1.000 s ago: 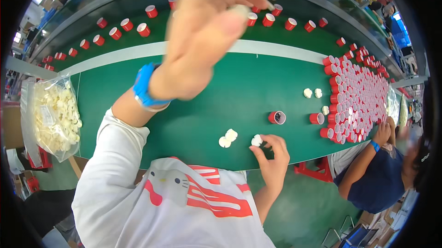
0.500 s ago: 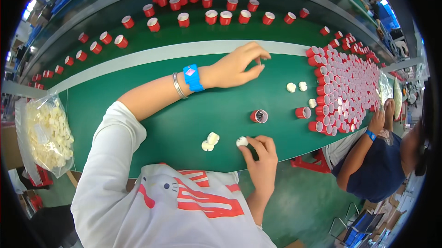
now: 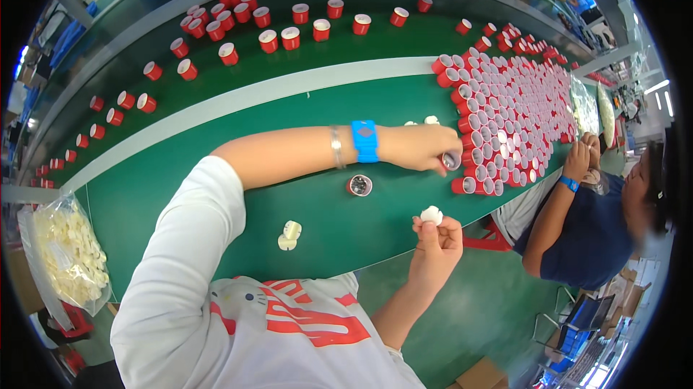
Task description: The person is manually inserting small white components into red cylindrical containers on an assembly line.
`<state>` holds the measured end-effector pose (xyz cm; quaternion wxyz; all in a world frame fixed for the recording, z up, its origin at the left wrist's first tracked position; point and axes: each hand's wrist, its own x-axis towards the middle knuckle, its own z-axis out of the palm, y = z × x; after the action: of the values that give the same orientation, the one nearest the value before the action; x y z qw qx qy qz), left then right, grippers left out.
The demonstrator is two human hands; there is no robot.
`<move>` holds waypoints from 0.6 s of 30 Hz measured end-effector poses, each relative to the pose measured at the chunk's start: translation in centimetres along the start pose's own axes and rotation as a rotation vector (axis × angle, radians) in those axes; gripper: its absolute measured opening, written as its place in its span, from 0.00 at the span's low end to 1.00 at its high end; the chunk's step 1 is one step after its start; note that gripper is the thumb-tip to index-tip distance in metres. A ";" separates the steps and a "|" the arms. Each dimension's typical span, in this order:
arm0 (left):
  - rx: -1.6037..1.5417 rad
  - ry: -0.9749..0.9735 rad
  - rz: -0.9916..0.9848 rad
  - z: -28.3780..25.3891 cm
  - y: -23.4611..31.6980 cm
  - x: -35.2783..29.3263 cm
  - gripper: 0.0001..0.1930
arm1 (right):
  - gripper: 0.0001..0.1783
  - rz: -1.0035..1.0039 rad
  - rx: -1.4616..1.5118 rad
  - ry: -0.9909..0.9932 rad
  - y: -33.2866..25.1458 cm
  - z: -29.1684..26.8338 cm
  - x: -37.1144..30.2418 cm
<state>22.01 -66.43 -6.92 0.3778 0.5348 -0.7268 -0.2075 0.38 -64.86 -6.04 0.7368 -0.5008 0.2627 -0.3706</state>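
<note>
My left hand (image 3: 422,148) reaches across the green table, its fingers closed round a small red cup (image 3: 451,161) beside the front of the crowded cups. In my right hand (image 3: 437,250), near the table's front edge, a small white plastic piece (image 3: 432,215) is pinched between thumb and fingers. Another red cup (image 3: 359,185) stands below my left wrist, with dark bits inside. Pale plastic pieces (image 3: 290,235) lie together to the left. Partly hidden behind my left hand are more white pieces (image 3: 431,120).
A dense block of red cups (image 3: 512,107) covers the table's right side. Several red cups stand along the green strip (image 3: 253,64) beyond the pale rail (image 3: 289,93). A clear bag of pale pieces (image 3: 68,252) sits far left. A co-worker (image 3: 585,208) sits at the right.
My left hand has moved right and down and taken hold of a red cup. My right hand has moved right, lifting the white piece. The view has shifted a little.
</note>
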 end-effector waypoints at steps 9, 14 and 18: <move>-0.296 0.261 -0.115 -3.7 3.8 -7.0 0.18 | 0.09 0.075 0.004 -0.008 0.6 1.1 1.6; -0.498 0.312 -0.367 -4.1 4.2 -8.9 0.19 | 0.08 0.069 0.002 -0.036 1.5 2.5 2.7; -0.657 0.323 -0.301 -3.6 2.5 -10.0 0.22 | 0.07 0.098 0.010 -0.097 1.6 2.8 3.1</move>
<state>24.64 -55.82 -6.17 0.6035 0.5116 -0.4667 -0.3953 4.80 -65.47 -6.55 0.7684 -0.5010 0.2489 -0.3109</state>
